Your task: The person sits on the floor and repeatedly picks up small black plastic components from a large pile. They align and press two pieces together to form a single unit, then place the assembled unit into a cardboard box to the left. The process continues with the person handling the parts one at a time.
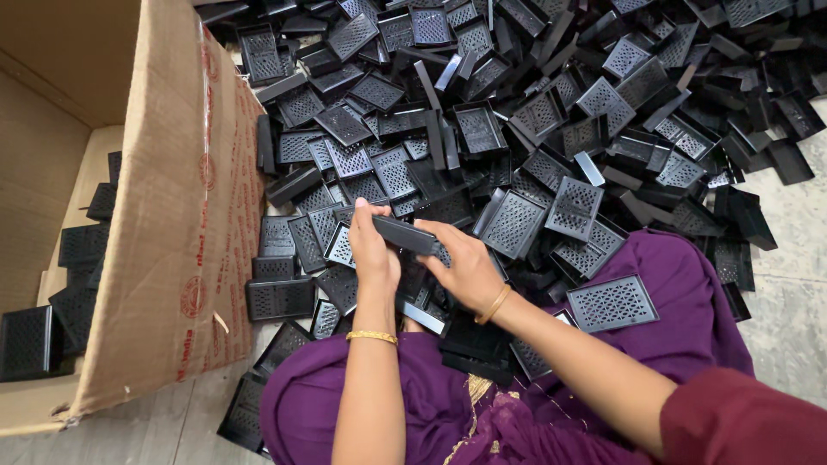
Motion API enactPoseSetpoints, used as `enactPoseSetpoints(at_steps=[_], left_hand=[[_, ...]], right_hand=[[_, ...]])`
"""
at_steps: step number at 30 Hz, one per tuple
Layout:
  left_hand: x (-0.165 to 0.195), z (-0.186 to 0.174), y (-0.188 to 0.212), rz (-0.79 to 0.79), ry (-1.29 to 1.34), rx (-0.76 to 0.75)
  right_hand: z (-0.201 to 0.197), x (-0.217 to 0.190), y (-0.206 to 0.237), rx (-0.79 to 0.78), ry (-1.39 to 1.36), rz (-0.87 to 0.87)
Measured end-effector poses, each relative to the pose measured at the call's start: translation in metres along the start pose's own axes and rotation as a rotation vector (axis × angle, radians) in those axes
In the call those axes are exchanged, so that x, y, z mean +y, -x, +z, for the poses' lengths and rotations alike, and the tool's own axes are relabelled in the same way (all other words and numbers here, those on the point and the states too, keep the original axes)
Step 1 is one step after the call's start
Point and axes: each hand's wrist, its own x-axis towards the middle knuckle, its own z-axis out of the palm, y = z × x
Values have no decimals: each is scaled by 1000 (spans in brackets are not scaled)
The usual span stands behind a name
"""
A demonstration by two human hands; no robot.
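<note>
My left hand (pixel 372 245) and my right hand (pixel 466 265) together grip a black plastic grille part (pixel 403 233), seen edge-on, held just above my lap. Each wrist wears a gold bangle. A large heap of the same black perforated rectangular parts (pixel 517 120) spreads over the floor in front of me. One flat grille (pixel 612 303) lies on the purple cloth (pixel 672 293) over my right knee. A small stack of black parts (pixel 472 344) sits in my lap under my right wrist.
An open brown cardboard box (pixel 185 215) stands at the left, with several black parts (pixel 77 258) stacked inside it. Grey floor (pixel 792 301) shows at the right edge and at the lower left beside the box.
</note>
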Motion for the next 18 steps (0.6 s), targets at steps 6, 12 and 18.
enactPoseSetpoints(at_steps=[6, 12, 18], left_hand=[[11, 4, 12, -117, 21, 24], [36, 37, 37, -242, -51, 6], [160, 60, 52, 1208, -1053, 46]], right_hand=[[-7, 2, -3, 3, 4, -5], [-20, 4, -9, -44, -73, 72], [-56, 15, -30, 6, -317, 100]])
